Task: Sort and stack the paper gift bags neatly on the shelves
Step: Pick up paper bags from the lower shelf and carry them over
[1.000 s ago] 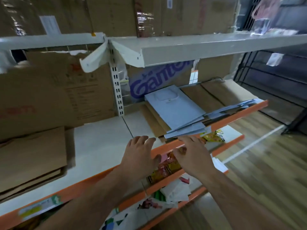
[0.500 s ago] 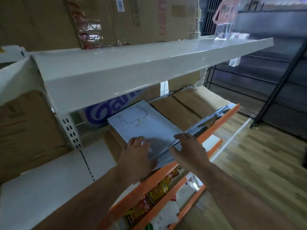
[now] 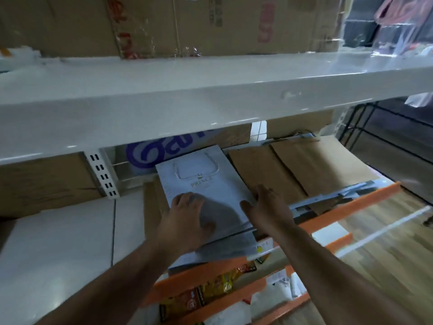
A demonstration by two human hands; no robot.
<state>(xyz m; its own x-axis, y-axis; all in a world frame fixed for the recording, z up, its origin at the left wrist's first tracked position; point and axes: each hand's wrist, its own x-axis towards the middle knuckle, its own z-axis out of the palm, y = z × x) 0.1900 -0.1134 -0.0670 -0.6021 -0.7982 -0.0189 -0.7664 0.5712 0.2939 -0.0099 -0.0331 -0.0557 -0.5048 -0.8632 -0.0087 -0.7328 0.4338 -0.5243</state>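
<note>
Head view. White gift bag (image 3: pixel 206 184) lies flat on top of a stack at the front edge of the middle shelf (image 3: pixel 70 242), cord handles toward the back, gold "PRINCE" lettering legible. Left hand (image 3: pixel 187 214) is spread palm-down on the bag's near half. Right hand (image 3: pixel 269 209) presses against the bag's right edge, fingers extended. Brown paper bags (image 3: pixel 304 170) lie flat just beside it to the right. Grey bags beneath overhang the orange shelf lip (image 3: pixel 351 207). Cardboard boxes (image 3: pixel 210 22) sit on the upper shelf (image 3: pixel 187 95).
</note>
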